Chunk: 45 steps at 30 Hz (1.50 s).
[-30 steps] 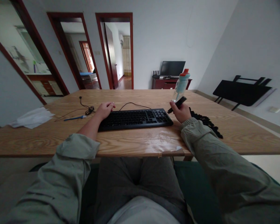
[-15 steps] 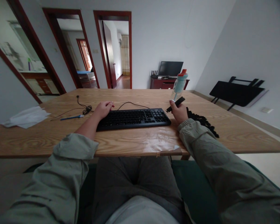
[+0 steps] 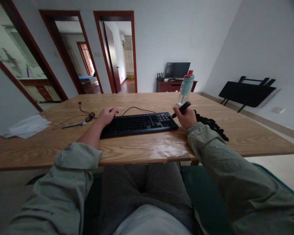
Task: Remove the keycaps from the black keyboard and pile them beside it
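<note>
room: pale walls and dark red door frames around a wooden table (image 3: 127, 150), whose left end is cut off by the picture's edge.
right fingers: closed on a slim black tool (image 3: 185, 106), which points up and away from the right hand (image 3: 187, 118); its middle is covered by the grip, so i cannot tell what it is.
left fingers: curled close together at the far left corner of the keyboard (image 3: 142, 124); whether the left hand (image 3: 107, 116) clamps it or only rests there, i cannot tell.
keyboard: flat on the table between both hands, its left end partly hidden by the left hand and wrist; the lettering is too small to read.
black pieces: a heap (image 3: 212, 125) just beyond the right wrist, partly covered by the sleeve (image 3: 205, 140); single shapes blur together.
bottle (image 3: 186, 85): upright behind the right hand, red on top.
cable (image 3: 137, 108): a dark line behind the keyboard, one end lost behind the left hand.
left side: a thin blue tool (image 3: 72, 126), a coiled wire (image 3: 90, 117) and a crumpled white sheet (image 3: 28, 126), paper or cloth unclear.
far wall: a dark screen (image 3: 177, 70) above a red cabinet (image 3: 167, 86), partly hidden by the bottle.
</note>
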Available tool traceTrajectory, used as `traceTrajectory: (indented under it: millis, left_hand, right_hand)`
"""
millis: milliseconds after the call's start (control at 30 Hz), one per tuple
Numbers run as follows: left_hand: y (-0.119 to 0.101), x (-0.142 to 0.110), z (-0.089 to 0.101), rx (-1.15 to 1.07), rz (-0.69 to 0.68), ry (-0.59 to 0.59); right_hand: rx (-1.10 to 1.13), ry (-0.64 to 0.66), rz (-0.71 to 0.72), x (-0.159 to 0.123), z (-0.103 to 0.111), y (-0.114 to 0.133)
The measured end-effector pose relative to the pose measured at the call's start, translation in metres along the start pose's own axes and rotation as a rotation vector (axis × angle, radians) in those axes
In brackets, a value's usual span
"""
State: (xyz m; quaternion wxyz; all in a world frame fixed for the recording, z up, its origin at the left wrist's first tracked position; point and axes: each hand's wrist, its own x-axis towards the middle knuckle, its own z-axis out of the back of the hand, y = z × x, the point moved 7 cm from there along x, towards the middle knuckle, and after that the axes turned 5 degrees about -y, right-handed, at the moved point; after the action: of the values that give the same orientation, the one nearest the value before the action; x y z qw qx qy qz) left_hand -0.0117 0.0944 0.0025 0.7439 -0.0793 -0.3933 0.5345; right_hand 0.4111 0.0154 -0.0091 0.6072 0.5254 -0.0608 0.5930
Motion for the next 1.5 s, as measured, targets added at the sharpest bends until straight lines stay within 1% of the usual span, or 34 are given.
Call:
traceTrajectory:
  millis: [133,267,333,400,500,600,633,700,767,833,900,967,1033,1133,1233,1367,1433,1500]
  left_hand:
    - [-0.009,-0.003,0.001,0.007,0.002,0.007]
    - [-0.016,-0.005,-0.002,0.001,-0.005,0.021]
    - [-0.017,-0.006,-0.003,-0.001,-0.012,0.023]
    - [-0.016,-0.006,-0.004,-0.002,-0.012,0.024]
    - [-0.015,-0.006,-0.003,0.011,-0.011,0.032]
    - [-0.023,-0.007,-0.007,0.022,-0.033,0.038]
    - [-0.030,-0.008,-0.012,0.019,-0.050,0.040]
    - [-0.052,-0.009,-0.027,0.005,-0.106,0.049]
    - [-0.085,-0.012,-0.054,0.000,-0.194,0.107]
    - [-0.122,-0.017,-0.090,0.035,-0.314,0.212]
    - [-0.154,-0.020,-0.124,0.128,-0.387,0.284]
    - [-0.176,-0.023,-0.150,0.221,-0.407,0.337]
    - [-0.190,-0.025,-0.166,0.266,-0.407,0.373]
    - [-0.199,-0.028,-0.173,0.304,-0.403,0.400]
    - [-0.200,-0.031,-0.172,0.351,-0.397,0.414]
    - [-0.198,-0.031,-0.174,0.368,-0.392,0.427]
    - [-0.196,-0.030,-0.177,0.370,-0.394,0.427]
    - [-0.195,-0.029,-0.178,0.371,-0.399,0.429]
  right_hand:
    - [-0.032,0.028,0.103,-0.010,0.002,0.008]
    - [-0.064,0.104,0.224,-0.015,0.003,0.017]
    - [-0.044,0.150,0.254,-0.013,0.004,0.019]
    - [0.008,0.209,0.258,-0.007,0.004,0.018]
    - [0.082,0.300,0.223,0.006,0.001,0.015]
    - [0.142,0.405,0.197,0.018,-0.008,0.013]
    - [0.155,0.437,0.194,0.022,-0.011,0.012]
    - [0.168,0.481,0.186,0.027,-0.017,0.012]
    - [0.173,0.487,0.170,0.031,-0.020,0.011]
    - [0.192,0.468,0.152,0.032,-0.022,0.010]
    - [0.224,0.432,0.139,0.032,-0.022,0.011]
    - [0.236,0.386,0.134,0.030,-0.021,0.013]
    - [0.229,0.335,0.119,0.028,-0.019,0.014]
    - [0.248,0.262,0.054,0.027,-0.022,0.013]
    - [0.388,0.206,-0.063,0.025,-0.032,0.009]
    - [0.605,0.189,-0.241,0.016,-0.052,0.006]
    - [0.654,0.185,-0.295,0.012,-0.061,0.007]
    - [0.659,0.163,-0.340,0.008,-0.066,0.007]
